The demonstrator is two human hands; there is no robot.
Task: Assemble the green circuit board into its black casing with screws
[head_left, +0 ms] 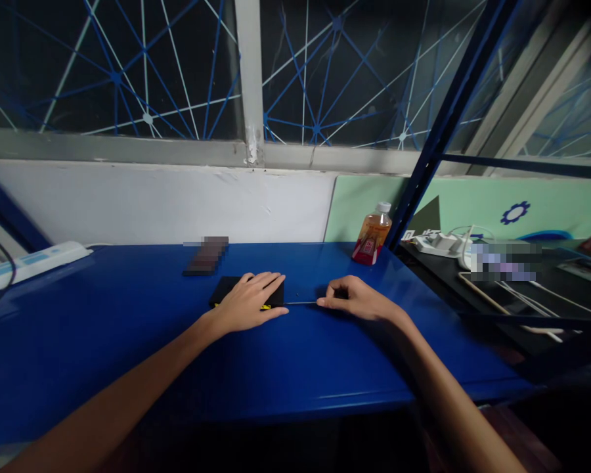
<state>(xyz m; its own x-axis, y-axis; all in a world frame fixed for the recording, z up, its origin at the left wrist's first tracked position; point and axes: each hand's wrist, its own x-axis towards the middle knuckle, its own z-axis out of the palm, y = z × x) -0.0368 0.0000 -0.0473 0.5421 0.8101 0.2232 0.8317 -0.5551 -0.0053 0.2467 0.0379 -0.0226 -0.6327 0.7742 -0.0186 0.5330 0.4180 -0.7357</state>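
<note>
A flat black case (221, 289) with a bit of yellow along its near edge lies on the blue table (285, 368). My left hand (249, 302) rests over it, palm down, with the fingers stretched out. To the right, my right hand (349, 297) pinches one end of a thin, light-coloured rod (303, 303) between thumb and fingers. The rod runs level toward the case, its other end near my left thumb. A tiny dark speck lies just above the rod.
A dark, blurred flat item (207, 256) lies behind the case. A drink bottle (373, 234) stands at the back right, beside a blue metal post. One power strip (34, 266) is at the far left; another (440, 244) sits on the black surface at right, with white cables.
</note>
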